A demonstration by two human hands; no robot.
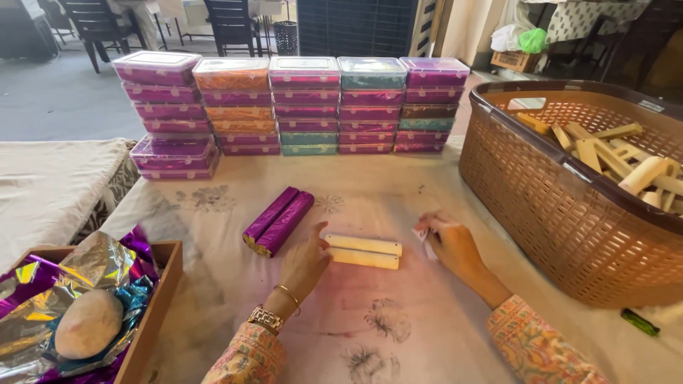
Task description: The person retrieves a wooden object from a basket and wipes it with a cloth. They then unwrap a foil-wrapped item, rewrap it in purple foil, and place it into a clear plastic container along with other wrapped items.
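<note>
Two cream bars [363,252] were laid side by side on the surface [398,320], between the two hands.

The left hand [304,264] was set at their left end, thumb touching, fingers loosely spread and holding nothing. The right hand [449,242] was kept just beyond their right end, pinched on a small white scrap [425,238]. Two purple-wrapped bars [278,221] were seen just above the left hand, and a brown basket [541,192] beyond the right.
</note>
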